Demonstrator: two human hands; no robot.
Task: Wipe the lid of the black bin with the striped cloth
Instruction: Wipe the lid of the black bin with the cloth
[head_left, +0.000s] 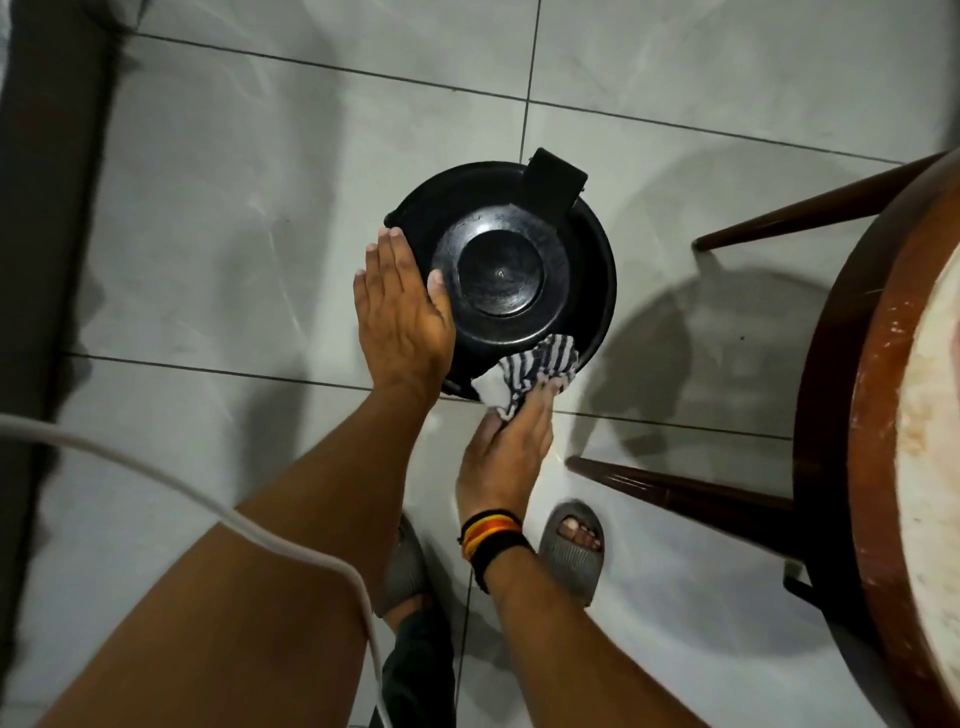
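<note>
The black bin (501, 278) stands on the tiled floor (234, 182), between a dark strip along the left edge of the view and a round wooden table (883, 415) on the right, and its lid (501, 270) is shut and facing straight up at us. The left hand (402, 306) lies flat and open against the lid's left rim, fingers together and pointing away, thumb resting on the lid's outer ring; it grips nothing, and by the look of it it is steadying the bin. The right hand (506, 447), a banded wristlet on its wrist, is closed on the striped cloth (527, 371), pressing the bunched fabric onto the near right edge of the lid. So the wipe is under way, but how much is done I cannot tell: the lid is glossy all over, with faint scuffs on the middle ring, and no clear line between wiped and unwiped shows. Judging from where the cloth sits, only the near right rim is being covered now; the raised centre disc, the far side by the hinge tab (553, 182), and the left rim under the open hand all look yet to be reached. A white cable (208, 499) crosses the left forearm, clear of the bin.
</note>
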